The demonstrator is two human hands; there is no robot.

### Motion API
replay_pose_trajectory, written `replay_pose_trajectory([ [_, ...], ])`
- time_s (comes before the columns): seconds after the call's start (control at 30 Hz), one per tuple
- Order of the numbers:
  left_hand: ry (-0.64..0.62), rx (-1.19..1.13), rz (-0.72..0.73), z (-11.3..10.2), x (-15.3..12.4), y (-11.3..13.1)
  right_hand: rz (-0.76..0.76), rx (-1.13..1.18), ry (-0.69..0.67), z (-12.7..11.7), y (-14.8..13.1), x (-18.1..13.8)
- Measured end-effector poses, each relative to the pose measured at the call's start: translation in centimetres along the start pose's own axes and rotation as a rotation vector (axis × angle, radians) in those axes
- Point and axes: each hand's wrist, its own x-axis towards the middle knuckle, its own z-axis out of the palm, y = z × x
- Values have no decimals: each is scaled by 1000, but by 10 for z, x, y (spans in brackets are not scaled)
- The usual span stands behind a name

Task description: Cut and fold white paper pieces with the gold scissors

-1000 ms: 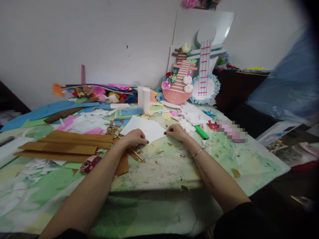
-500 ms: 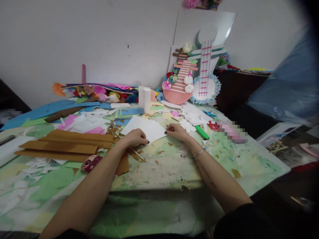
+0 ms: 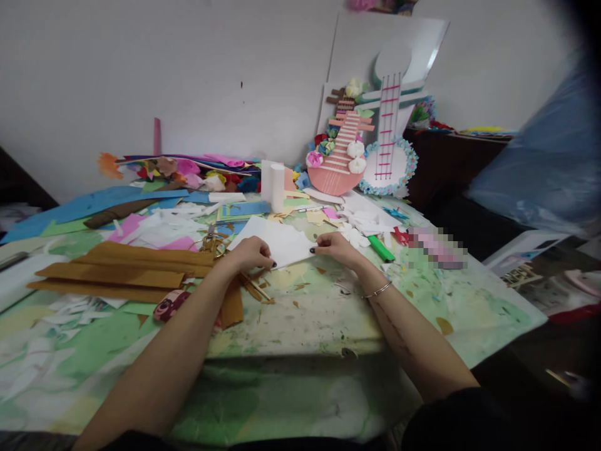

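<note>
A white sheet of paper (image 3: 284, 241) lies tilted toward me over the middle of the table, between my two hands. My left hand (image 3: 253, 254) pinches its near left edge, the thumb at the lower corner. At the right corner, the fingertips of my right hand (image 3: 334, 247) are closed on the same sheet. Beside my left wrist are scissors (image 3: 212, 243), partly covered, and a thin wooden stick (image 3: 256, 288). Folded brown paper strips (image 3: 122, 269) lie left of my left forearm, with a dark red round case (image 3: 171, 305) against it.
Two paper instruments (image 3: 335, 163) lean at the back against a white board. A white paper roll (image 3: 277, 188) stands upright behind the sheet. White scraps (image 3: 164, 225) and coloured paper flowers (image 3: 188, 172) cover the back left. A green tube (image 3: 381, 249) lies right of my right hand.
My left hand has shifted slightly left along the paper's near edge. The right hand stays at the sheet's right corner, almost unmoved.
</note>
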Motion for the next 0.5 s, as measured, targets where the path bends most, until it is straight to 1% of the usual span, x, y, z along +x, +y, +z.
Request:
replay_pose_trajectory([
  [0.13,-35,-28,-28,-2,0,-3,32,-17,-51,0,-2,-3],
  [0.33,-86,-92,-40,-2,0,-5,83,-111,-95,-6,-5,-7],
  [0.5,-114,-90,-13,-2,1,-7,84,-126,-173,-10,-11,-12],
])
